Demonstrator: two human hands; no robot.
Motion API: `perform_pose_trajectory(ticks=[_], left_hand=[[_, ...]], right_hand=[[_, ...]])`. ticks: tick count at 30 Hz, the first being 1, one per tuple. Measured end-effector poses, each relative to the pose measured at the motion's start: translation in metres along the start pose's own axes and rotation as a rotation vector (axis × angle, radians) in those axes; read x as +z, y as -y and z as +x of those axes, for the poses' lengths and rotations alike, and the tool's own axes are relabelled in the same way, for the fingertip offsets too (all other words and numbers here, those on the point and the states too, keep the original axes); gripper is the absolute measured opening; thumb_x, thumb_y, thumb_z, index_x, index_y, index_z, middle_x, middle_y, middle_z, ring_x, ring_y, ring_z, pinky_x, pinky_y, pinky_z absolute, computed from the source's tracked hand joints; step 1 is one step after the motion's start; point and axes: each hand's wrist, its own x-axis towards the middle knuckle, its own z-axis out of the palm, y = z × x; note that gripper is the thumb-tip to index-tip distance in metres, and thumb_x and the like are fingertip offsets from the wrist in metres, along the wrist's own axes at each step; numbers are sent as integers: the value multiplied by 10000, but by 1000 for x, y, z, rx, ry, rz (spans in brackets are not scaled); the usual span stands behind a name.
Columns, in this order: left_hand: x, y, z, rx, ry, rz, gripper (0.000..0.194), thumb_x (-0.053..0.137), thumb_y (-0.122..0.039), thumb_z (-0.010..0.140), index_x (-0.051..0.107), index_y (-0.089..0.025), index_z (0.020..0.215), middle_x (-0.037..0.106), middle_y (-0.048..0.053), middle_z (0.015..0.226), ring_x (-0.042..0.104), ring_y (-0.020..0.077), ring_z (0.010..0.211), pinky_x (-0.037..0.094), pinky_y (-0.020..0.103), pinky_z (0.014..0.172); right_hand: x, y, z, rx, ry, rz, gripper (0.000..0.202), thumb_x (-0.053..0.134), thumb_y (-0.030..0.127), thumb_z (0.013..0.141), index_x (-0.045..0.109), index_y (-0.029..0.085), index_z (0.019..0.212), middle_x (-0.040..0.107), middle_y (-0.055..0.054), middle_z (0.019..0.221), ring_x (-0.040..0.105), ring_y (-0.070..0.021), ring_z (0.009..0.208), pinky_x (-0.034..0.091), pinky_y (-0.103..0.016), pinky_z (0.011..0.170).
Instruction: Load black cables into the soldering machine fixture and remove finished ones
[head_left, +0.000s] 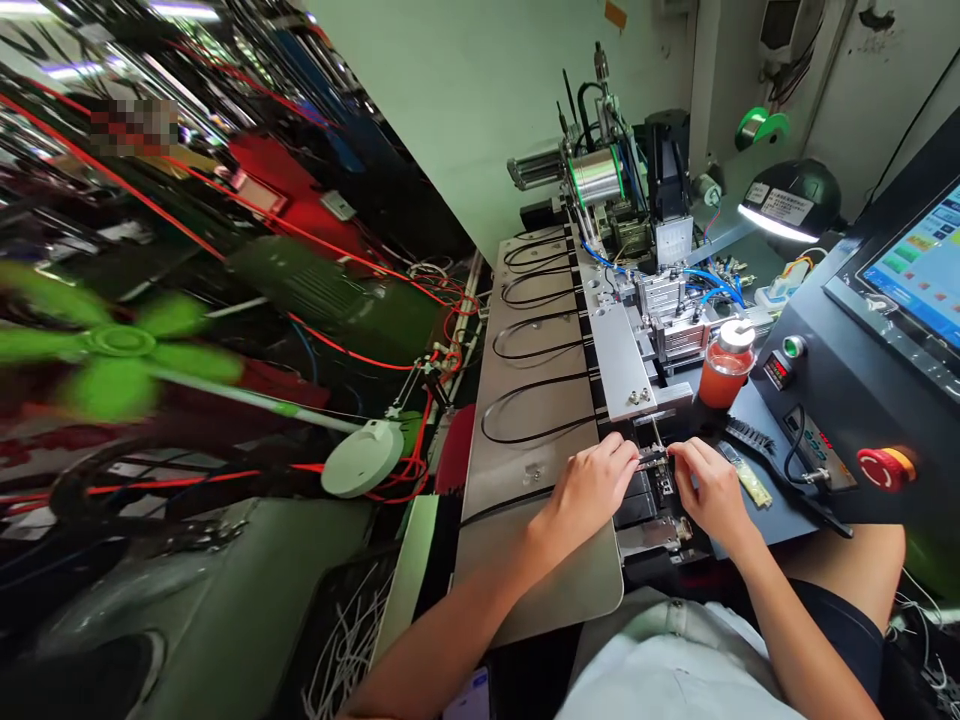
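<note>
My left hand point(598, 478) is closed in a pinch at the small metal clamp fixture point(655, 457) at the near end of the machine. A black cable point(502, 508) runs across the metal plate and under this hand, and its end appears to be in my fingertips. On the fixture's other side, my right hand point(709, 485) has thumb and forefinger pressed together; whatever they hold is too small to make out. Several more looped black cables point(517, 437) lie on the metal plate point(510, 560), their ends entering the machine's rail point(619, 370).
Beyond the fixture stands a machine with a wire spool point(596, 178). To the right are a red jar point(726, 368), a black brush point(750, 435), a lit lamp point(795, 205), a red emergency button point(885, 467) and a screen point(922, 265). A green fan point(120, 340) is at left.
</note>
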Motion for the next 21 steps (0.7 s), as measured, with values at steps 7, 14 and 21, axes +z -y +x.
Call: perform_pose_trajectory(ticks=[7, 14, 21], left_hand=[[1, 1, -2, 0, 12, 20, 202, 401, -258, 944, 588, -186, 926, 601, 18, 905, 615, 149, 754, 477, 249, 658], [-2, -2, 0, -32, 36, 18, 216, 397, -280, 945, 590, -182, 939, 619, 31, 925, 620, 152, 761, 460, 240, 665], [-76, 61, -39, -133, 35, -85, 329, 357, -261, 917, 617, -190, 728, 659, 3, 759, 604, 141, 715, 436, 220, 689]], right_hand=[[-11, -4, -2, 40, -260, -39, 246, 367, 136, 920, 561, 165, 1067, 569, -30, 746, 543, -136, 642, 446, -255, 605], [-24, 2, -12, 172, -383, 88, 143, 479, 225, 906, 607, 184, 954, 620, -17, 744, 540, -106, 563, 433, -220, 538], [-32, 4, -19, 169, -324, 244, 149, 477, 251, 906, 613, 191, 909, 566, 9, 643, 512, -97, 507, 395, -190, 458]])
